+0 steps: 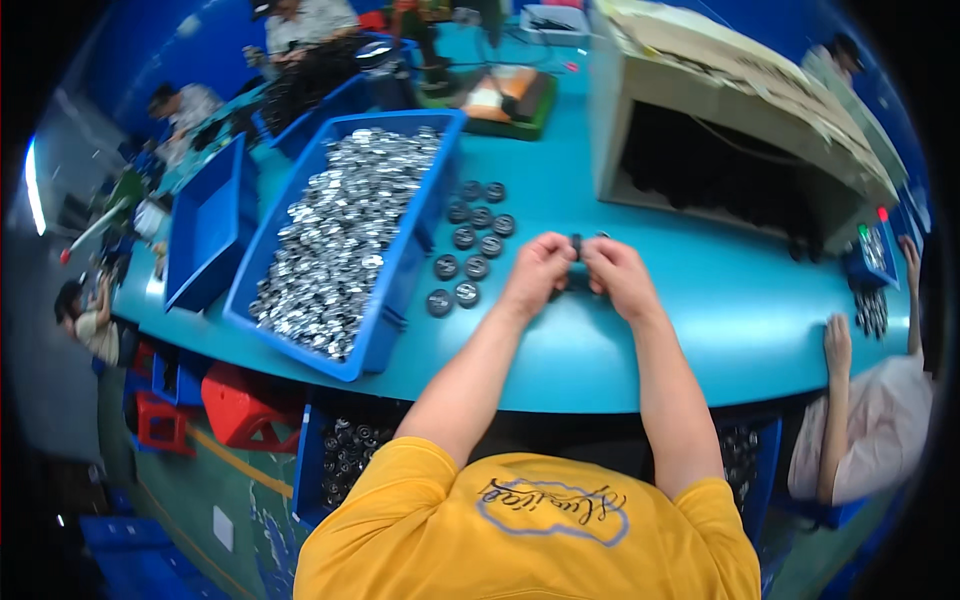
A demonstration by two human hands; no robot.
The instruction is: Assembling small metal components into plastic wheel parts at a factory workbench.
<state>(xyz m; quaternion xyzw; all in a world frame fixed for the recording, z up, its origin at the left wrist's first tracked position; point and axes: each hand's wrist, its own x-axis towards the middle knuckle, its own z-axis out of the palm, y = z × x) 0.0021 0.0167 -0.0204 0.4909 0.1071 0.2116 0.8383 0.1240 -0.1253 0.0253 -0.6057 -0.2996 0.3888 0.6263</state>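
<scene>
Head view: small dark round part (577, 243) over teal table (700, 300), pinched between left hand (537, 272) and right hand (618, 275), both grips pressed on it. Dark round caps (470, 240) in rows just left; blue bin (400, 270) of shiny metal discs (340, 230) beyond.

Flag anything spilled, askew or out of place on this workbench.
Nothing stands out. The blue bin holds its shiny round parts inside its walls, the dark round parts lie in loose rows beside it, and left hand and right hand hold one small dark part between them.
</scene>
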